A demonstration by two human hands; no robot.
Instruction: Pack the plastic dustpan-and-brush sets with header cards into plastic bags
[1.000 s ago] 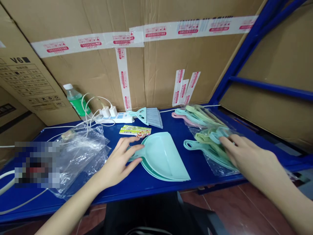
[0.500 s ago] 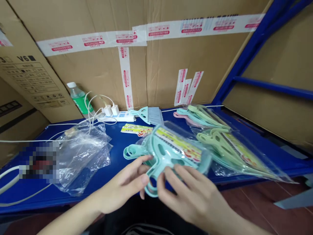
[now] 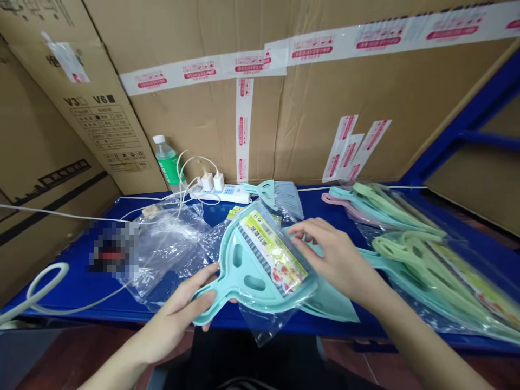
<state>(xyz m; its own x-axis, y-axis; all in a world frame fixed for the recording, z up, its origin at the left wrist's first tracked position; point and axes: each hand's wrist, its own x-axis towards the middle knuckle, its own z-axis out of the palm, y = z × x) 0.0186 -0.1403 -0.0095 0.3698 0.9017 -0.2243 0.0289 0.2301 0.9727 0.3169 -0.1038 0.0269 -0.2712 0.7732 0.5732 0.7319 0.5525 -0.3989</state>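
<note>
A mint-green dustpan and brush set [image 3: 254, 259], with a yellow printed card [image 3: 274, 252] over its bristles, lies tilted in front of me in a clear plastic bag [image 3: 264, 325]. Its handle is gripped by my left hand [image 3: 184, 303], thumb on top and fingers underneath. At the far right edge of the set, my right hand [image 3: 325, 252] has its fingers curled in a pinch on the bag's clear film; the fingertips are partly hidden. Under my right wrist shows another mint-green dustpan [image 3: 333, 300].
Bagged green sets [image 3: 430, 271] and a pile of pink, blue and green ones [image 3: 390, 208] lie to the right. Clear bags [image 3: 170, 244] cover the left. Behind are a power strip [image 3: 231, 194], a loose brush [image 3: 280, 192], a bottle [image 3: 168, 162] and cardboard [image 3: 309, 119].
My view has swung left. My left hand has closed round the handle end, and the set now faces me more fully. My right hand has gone from the handle to the bag's far edge.
</note>
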